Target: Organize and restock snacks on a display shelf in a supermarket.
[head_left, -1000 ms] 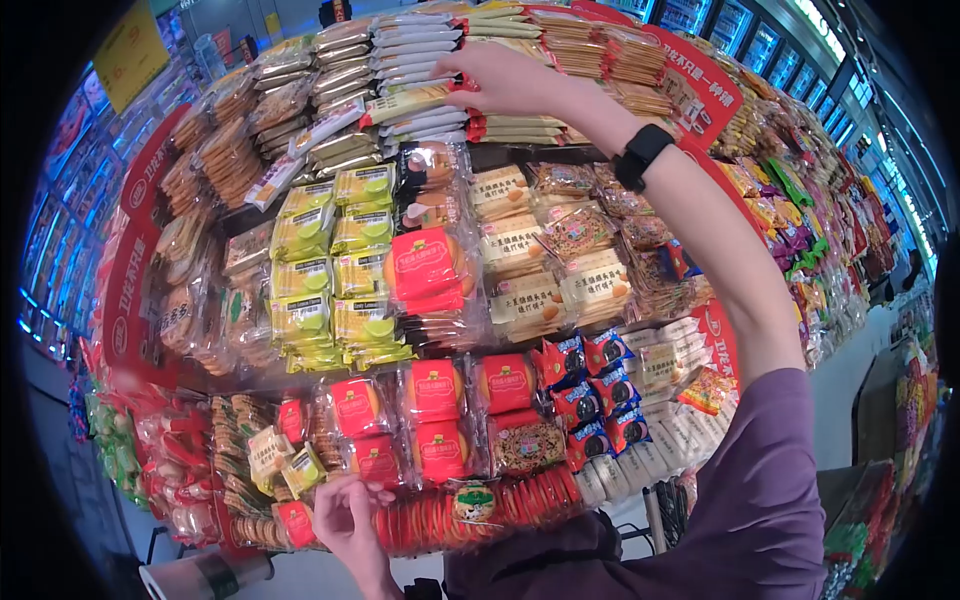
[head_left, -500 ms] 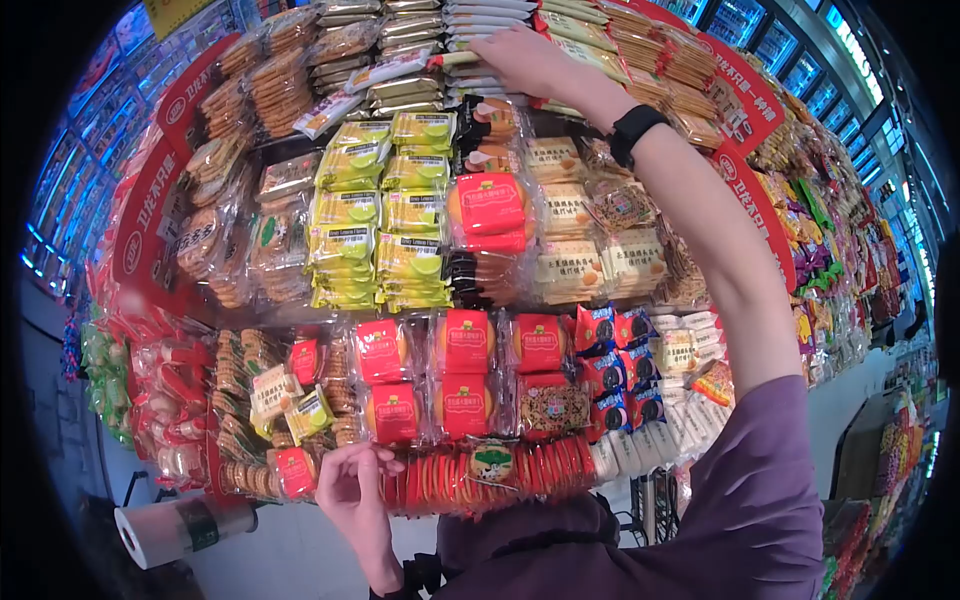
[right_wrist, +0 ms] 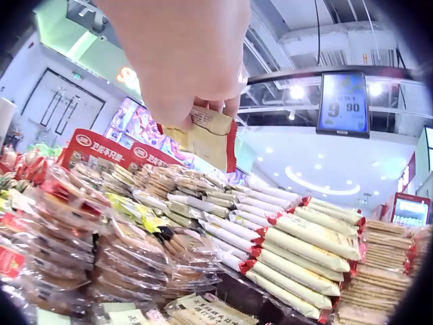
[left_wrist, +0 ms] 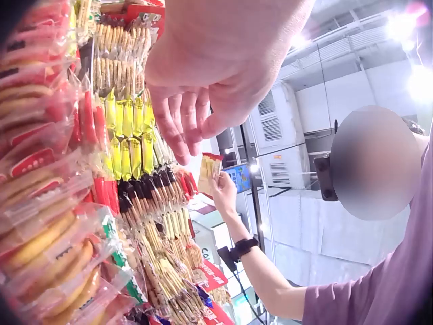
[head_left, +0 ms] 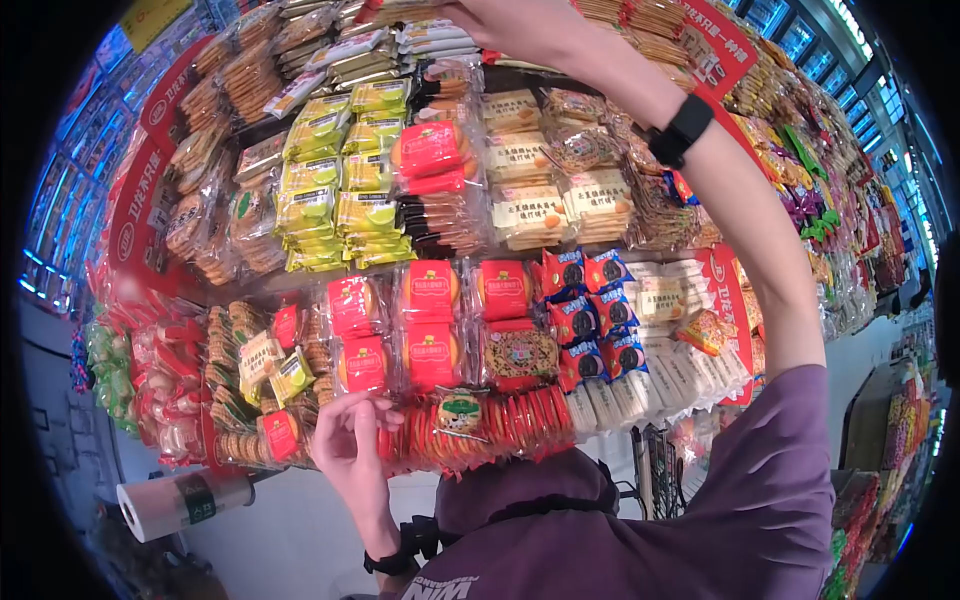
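Note:
My right hand (head_left: 520, 30) reaches to the back of the snack display, at the top of the head view. In the right wrist view its fingers pinch a cream snack packet with red ends (right_wrist: 211, 145), raised above the piles. Matching cream packets (right_wrist: 294, 254) lie stacked below it, beside white-wrapped ones (right_wrist: 226, 233). My left hand (head_left: 350, 440) hangs at the display's front edge, fingers loosely bent and holding nothing. Close to it are a row of red-wrapped round biscuits (head_left: 525, 420) and a red square packet (head_left: 362, 362).
Yellow lemon packets (head_left: 310, 185) and egg biscuit packets (head_left: 530, 215) fill the middle tier. Red sign boards (head_left: 130, 225) edge the display. A price screen (right_wrist: 343, 105) hangs overhead. A roll of plastic bags (head_left: 185, 505) sticks out at the front left.
My right hand has lifted the cream packet off the back pile, up toward the top of the head view. The left hand stays at the front edge. The head view has shifted.

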The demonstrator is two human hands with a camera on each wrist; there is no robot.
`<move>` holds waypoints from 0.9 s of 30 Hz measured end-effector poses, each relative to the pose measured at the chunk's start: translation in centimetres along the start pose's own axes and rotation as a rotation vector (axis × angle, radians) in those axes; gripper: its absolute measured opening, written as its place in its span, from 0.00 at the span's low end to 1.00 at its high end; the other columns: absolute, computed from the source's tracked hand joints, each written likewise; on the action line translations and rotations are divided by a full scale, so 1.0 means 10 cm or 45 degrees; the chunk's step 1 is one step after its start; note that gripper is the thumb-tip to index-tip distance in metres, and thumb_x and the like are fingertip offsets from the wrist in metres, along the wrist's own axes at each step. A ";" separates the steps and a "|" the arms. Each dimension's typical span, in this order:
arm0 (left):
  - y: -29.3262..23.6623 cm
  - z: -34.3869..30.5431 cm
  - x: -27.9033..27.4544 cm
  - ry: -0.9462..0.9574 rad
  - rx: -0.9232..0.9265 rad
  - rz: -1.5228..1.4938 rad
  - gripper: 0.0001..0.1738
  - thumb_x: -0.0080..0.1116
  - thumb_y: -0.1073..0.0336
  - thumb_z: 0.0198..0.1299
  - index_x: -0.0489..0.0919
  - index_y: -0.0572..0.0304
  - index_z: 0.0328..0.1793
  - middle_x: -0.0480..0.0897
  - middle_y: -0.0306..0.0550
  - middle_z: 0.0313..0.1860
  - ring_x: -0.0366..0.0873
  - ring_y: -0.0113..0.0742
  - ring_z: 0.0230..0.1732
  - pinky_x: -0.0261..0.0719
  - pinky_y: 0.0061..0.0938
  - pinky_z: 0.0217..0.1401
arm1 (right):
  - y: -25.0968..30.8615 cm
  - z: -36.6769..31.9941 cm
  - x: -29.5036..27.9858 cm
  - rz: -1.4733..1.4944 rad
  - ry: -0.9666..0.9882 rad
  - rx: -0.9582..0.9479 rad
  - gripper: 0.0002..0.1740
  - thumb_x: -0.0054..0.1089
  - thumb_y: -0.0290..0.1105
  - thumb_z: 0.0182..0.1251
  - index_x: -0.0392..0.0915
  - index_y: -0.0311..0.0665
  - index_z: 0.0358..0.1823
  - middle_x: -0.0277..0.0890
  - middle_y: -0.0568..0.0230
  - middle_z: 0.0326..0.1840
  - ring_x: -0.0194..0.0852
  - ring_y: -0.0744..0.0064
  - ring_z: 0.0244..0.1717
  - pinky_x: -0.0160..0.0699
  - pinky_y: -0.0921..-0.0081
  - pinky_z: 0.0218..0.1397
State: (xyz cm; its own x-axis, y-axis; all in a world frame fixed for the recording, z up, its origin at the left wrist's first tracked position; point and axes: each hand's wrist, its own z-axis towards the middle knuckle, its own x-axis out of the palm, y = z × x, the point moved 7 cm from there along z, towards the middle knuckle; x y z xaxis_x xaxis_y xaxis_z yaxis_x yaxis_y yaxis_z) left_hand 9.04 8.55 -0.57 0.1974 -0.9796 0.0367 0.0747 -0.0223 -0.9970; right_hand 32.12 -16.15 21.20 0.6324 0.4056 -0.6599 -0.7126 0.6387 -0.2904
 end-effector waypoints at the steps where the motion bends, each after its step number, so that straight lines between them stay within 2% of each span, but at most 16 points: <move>1: -0.02 -0.01 0.04 0.014 0.009 -0.013 0.08 0.52 0.70 0.70 0.76 0.67 0.50 0.82 0.49 0.36 0.81 0.33 0.31 0.79 0.25 0.36 | 0.14 -0.04 -0.14 0.013 0.034 -0.049 0.13 0.53 0.28 0.64 0.71 0.33 0.49 0.78 0.47 0.34 0.79 0.44 0.37 0.76 0.53 0.37; 4: -0.09 -0.02 0.17 0.093 -0.021 -0.077 0.08 0.51 0.73 0.70 0.76 0.69 0.50 0.83 0.51 0.38 0.83 0.34 0.34 0.81 0.25 0.39 | 0.67 -0.29 -0.53 0.065 0.136 -0.102 0.16 0.58 0.30 0.63 0.72 0.36 0.51 0.79 0.51 0.36 0.81 0.52 0.39 0.78 0.59 0.36; 5: -0.08 -0.02 0.22 0.150 -0.011 -0.064 0.11 0.50 0.71 0.71 0.76 0.71 0.54 0.84 0.54 0.40 0.83 0.35 0.35 0.82 0.26 0.40 | 0.84 -0.40 -0.61 0.044 0.173 -0.124 0.17 0.60 0.31 0.62 0.72 0.38 0.53 0.80 0.53 0.38 0.82 0.56 0.40 0.79 0.61 0.36; 6: -0.10 -0.03 0.28 0.202 -0.008 -0.086 0.13 0.50 0.70 0.71 0.75 0.71 0.56 0.84 0.55 0.42 0.84 0.36 0.35 0.82 0.27 0.40 | 0.94 -0.38 -0.67 -0.050 0.128 -0.104 0.16 0.62 0.27 0.56 0.78 0.40 0.48 0.79 0.62 0.33 0.80 0.60 0.36 0.80 0.65 0.38; 7: -0.14 -0.04 0.37 0.256 -0.005 -0.108 0.14 0.50 0.69 0.72 0.75 0.72 0.57 0.84 0.57 0.44 0.84 0.37 0.36 0.82 0.27 0.41 | 1.09 -0.55 -0.68 -0.026 0.054 -0.213 0.10 0.59 0.30 0.57 0.74 0.43 0.41 0.77 0.65 0.31 0.80 0.63 0.42 0.77 0.68 0.37; 9: -0.18 -0.08 0.52 0.417 0.018 -0.170 0.20 0.49 0.65 0.73 0.72 0.73 0.63 0.83 0.61 0.51 0.85 0.42 0.41 0.83 0.29 0.43 | 1.57 -0.74 -0.85 -0.126 0.207 -0.223 0.07 0.60 0.34 0.54 0.76 0.48 0.35 0.73 0.74 0.30 0.76 0.75 0.36 0.75 0.77 0.32; 12: -0.27 -0.19 0.79 0.608 0.064 -0.373 0.21 0.47 0.64 0.73 0.69 0.74 0.64 0.82 0.61 0.53 0.84 0.44 0.47 0.83 0.32 0.48 | 2.12 -1.11 -0.99 0.051 0.186 -0.206 0.14 0.60 0.36 0.56 0.79 0.38 0.42 0.74 0.66 0.41 0.72 0.71 0.45 0.73 0.76 0.40; 13: -0.27 -0.25 0.84 0.675 0.087 -0.444 0.21 0.46 0.64 0.74 0.69 0.74 0.65 0.82 0.58 0.53 0.83 0.42 0.50 0.81 0.30 0.51 | 2.25 -1.19 -1.01 0.116 0.325 -0.179 0.16 0.60 0.36 0.57 0.79 0.36 0.44 0.75 0.64 0.44 0.72 0.69 0.47 0.72 0.75 0.41; 14: -0.21 -0.29 0.85 0.578 -0.021 -0.346 0.20 0.46 0.63 0.74 0.70 0.72 0.64 0.83 0.51 0.47 0.82 0.30 0.44 0.78 0.23 0.44 | 2.34 -1.27 -1.04 0.094 0.318 -0.160 0.16 0.59 0.36 0.58 0.79 0.36 0.45 0.75 0.64 0.46 0.72 0.69 0.49 0.72 0.75 0.41; 16: -0.16 -0.35 0.87 0.714 -0.125 -0.099 0.16 0.49 0.63 0.74 0.75 0.70 0.55 0.81 0.39 0.35 0.75 0.17 0.32 0.70 0.18 0.31 | 2.49 -1.43 -0.97 0.053 0.311 -0.111 0.17 0.58 0.35 0.59 0.80 0.36 0.48 0.75 0.63 0.49 0.72 0.68 0.51 0.72 0.73 0.43; 19: 0.13 -0.37 0.80 0.644 -0.312 -0.109 0.13 0.51 0.62 0.73 0.79 0.67 0.44 0.76 0.30 0.25 0.65 0.11 0.23 0.59 0.16 0.22 | 2.65 -1.51 -0.85 0.090 0.371 0.025 0.17 0.62 0.35 0.58 0.80 0.38 0.49 0.75 0.65 0.50 0.72 0.67 0.51 0.73 0.72 0.45; 22: 0.04 -0.25 0.63 0.534 -0.261 -0.036 0.15 0.51 0.63 0.73 0.80 0.65 0.36 0.75 0.28 0.21 0.63 0.11 0.20 0.56 0.15 0.19 | 2.68 -1.57 -0.75 0.368 0.188 0.408 0.19 0.68 0.36 0.56 0.80 0.41 0.49 0.75 0.66 0.52 0.72 0.67 0.52 0.74 0.71 0.48; 23: -0.03 -0.21 0.61 0.544 -0.208 -0.190 0.12 0.49 0.65 0.74 0.79 0.66 0.44 0.76 0.28 0.24 0.65 0.10 0.22 0.58 0.15 0.21 | 2.64 -1.56 -0.76 0.441 0.163 0.555 0.21 0.74 0.34 0.52 0.80 0.40 0.47 0.78 0.64 0.50 0.75 0.65 0.50 0.76 0.70 0.49; 26: -0.07 -0.09 0.48 0.444 -0.079 -0.266 0.12 0.49 0.67 0.74 0.76 0.68 0.54 0.79 0.31 0.28 0.70 0.10 0.27 0.63 0.14 0.25 | 2.52 -1.66 -0.65 0.614 -0.038 1.028 0.18 0.73 0.28 0.53 0.79 0.38 0.47 0.80 0.61 0.47 0.78 0.66 0.44 0.77 0.72 0.46; 27: -0.14 -0.08 0.48 0.603 -0.101 -0.380 0.16 0.49 0.69 0.73 0.71 0.69 0.63 0.83 0.35 0.35 0.74 0.12 0.33 0.69 0.13 0.32 | 2.54 -1.77 -0.50 0.888 0.008 1.317 0.17 0.72 0.24 0.55 0.79 0.35 0.46 0.82 0.59 0.43 0.80 0.70 0.37 0.78 0.75 0.42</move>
State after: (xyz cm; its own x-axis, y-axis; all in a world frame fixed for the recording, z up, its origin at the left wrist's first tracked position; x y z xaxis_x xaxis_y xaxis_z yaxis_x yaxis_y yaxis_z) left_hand 9.08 3.74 0.96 -0.2828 -0.9108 0.3009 -0.0171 -0.3089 -0.9509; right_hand 5.44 -13.52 4.88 0.2122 0.8633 -0.4579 -0.3207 0.5042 0.8018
